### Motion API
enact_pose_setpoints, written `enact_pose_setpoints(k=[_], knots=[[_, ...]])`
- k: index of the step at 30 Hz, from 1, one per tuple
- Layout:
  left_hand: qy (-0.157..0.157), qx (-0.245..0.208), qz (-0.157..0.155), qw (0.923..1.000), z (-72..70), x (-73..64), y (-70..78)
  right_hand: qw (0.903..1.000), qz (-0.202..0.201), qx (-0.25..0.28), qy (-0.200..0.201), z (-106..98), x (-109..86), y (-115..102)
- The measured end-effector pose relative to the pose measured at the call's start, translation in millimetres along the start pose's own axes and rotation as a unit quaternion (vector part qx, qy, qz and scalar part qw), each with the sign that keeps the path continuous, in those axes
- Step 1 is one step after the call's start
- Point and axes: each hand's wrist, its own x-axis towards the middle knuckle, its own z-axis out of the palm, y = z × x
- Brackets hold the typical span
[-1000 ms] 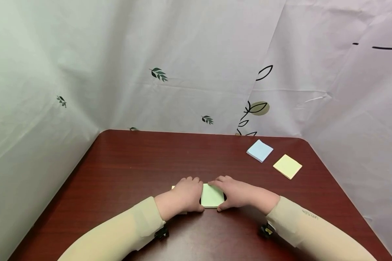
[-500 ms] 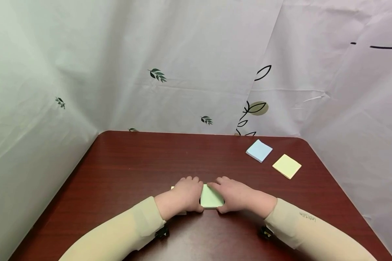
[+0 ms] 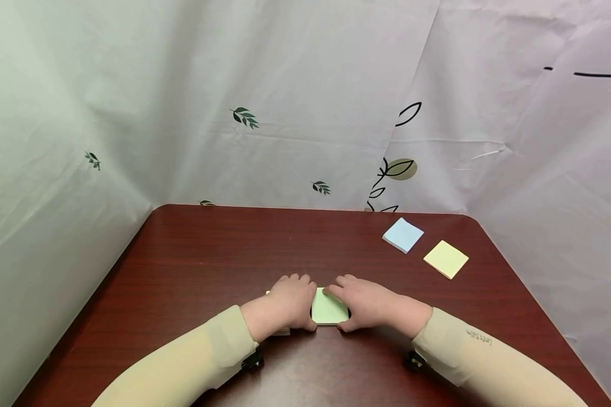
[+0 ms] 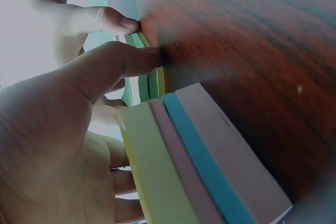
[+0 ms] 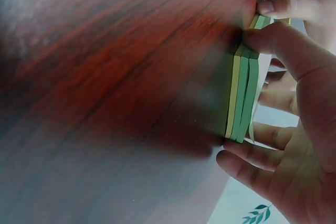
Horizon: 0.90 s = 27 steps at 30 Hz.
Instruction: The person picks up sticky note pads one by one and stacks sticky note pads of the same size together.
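Observation:
Near the middle of the table lies a stack of sticky note pads [image 3: 330,310] with a pale green top. In the right wrist view its side shows two green pads [image 5: 247,98] over a yellow one. My left hand [image 3: 292,303] grips the stack's left side, thumb at the near edge and fingers at the far edge. On the right side my right hand [image 3: 366,304] holds it the same way. A second stack of sticky note pads [image 4: 184,166], with yellow, pink, blue and pale pink layers, stands beneath the left palm, mostly hidden in the head view.
A light blue sticky note pad [image 3: 403,235] and a pale yellow one [image 3: 446,259] lie apart at the back right of the dark red wooden table [image 3: 224,243]. White patterned sheeting [image 3: 285,85] surrounds the table's back and sides.
Both hands keep their hold on the green-topped stack, which stays in place. The right hand has shifted very slightly to the left at first, then stays still.

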Motion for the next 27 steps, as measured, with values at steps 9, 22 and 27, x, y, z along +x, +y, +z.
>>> enact_pose_setpoints(k=[9,22,27], knots=[[0.001,0.003,0.000,1.0000,2.1,2.7,-1.6,0.9999,0.006,0.013,-0.005,-1,-1.4,1],[0.000,-0.074,0.014,0.9971,0.2,-5.5,-15.1,0.9941,0.032,0.104,0.004,-5,-13.7,8],[0.054,-0.105,0.007,0.9930,-8.7,-18.5,-28.8,0.9917,0.046,0.111,0.045,-10,-25.1,20]])
